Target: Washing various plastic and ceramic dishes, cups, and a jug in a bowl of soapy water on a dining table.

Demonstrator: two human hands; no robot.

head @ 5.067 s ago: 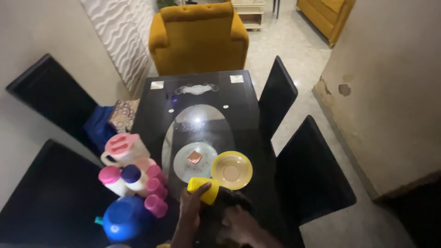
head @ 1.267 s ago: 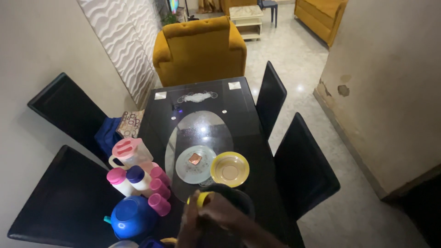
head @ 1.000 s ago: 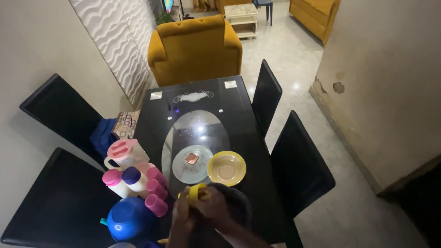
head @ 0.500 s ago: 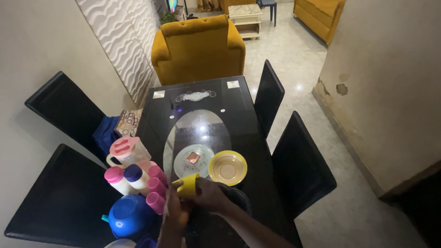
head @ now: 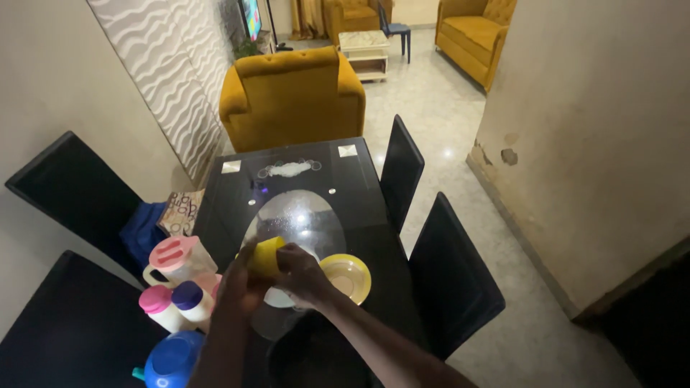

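While both hands lift, yellow cup [head: 264, 256] now sits higher than half second ago, over pale plate [head: 277, 296] on bench [head: 302, 187]; left hand [head: 241, 284] and right hand [head: 302, 271] each keep pinching grip on it; yellow bowl [head: 348, 276] just right.

Yellow cup [head: 267, 256], yellow bowl [head: 349, 276], pink-lidded jug [head: 177, 257], glossy black table [head: 359, 194].

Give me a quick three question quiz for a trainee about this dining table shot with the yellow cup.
1. True or false: both hands are on the yellow cup.
2. Which dish lies just right of the hands? A) yellow bowl B) blue bowl C) red plate
3. What colour is the lid of the jug?

Key: 1 true, left hand and right hand both grip it. 2 A. 3 pink.
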